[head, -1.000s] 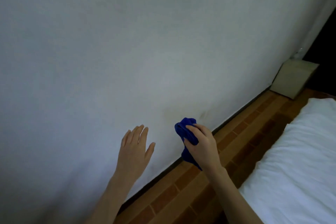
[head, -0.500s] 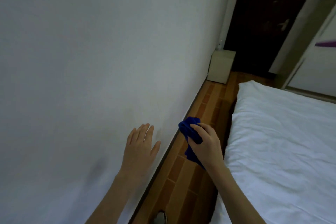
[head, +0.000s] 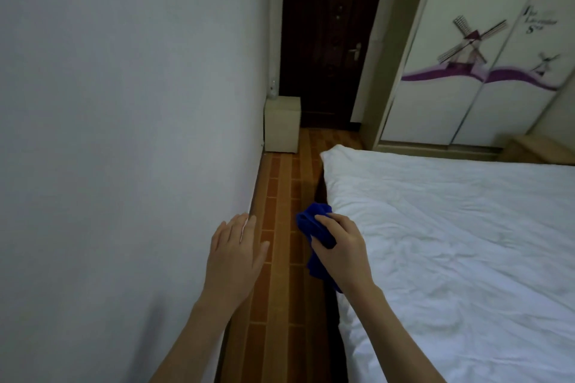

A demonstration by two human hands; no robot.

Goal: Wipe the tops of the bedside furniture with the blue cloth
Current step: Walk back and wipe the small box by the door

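Observation:
My right hand (head: 343, 253) grips a bunched blue cloth (head: 312, 228), held above the floor strip at the bed's left edge. My left hand (head: 235, 253) is flat with straight fingers, hovering near the white wall and holding nothing. A small cream bedside cabinet (head: 282, 123) stands far ahead against the wall beside the dark door. A light wooden piece of furniture (head: 529, 149) shows at the far right, beyond the bed, only partly in view.
A bed with a white sheet (head: 451, 242) fills the right side. A narrow brown wood floor strip (head: 280, 227) runs between the wall (head: 124, 134) and the bed. Ahead are a dark door (head: 326, 34) and a wardrobe with a windmill picture (head: 466, 56).
The view has swung right, from the bare wall to the aisle, bed, door and wardrobe. Both hands keep the same pose, with the cloth still held in the right hand.

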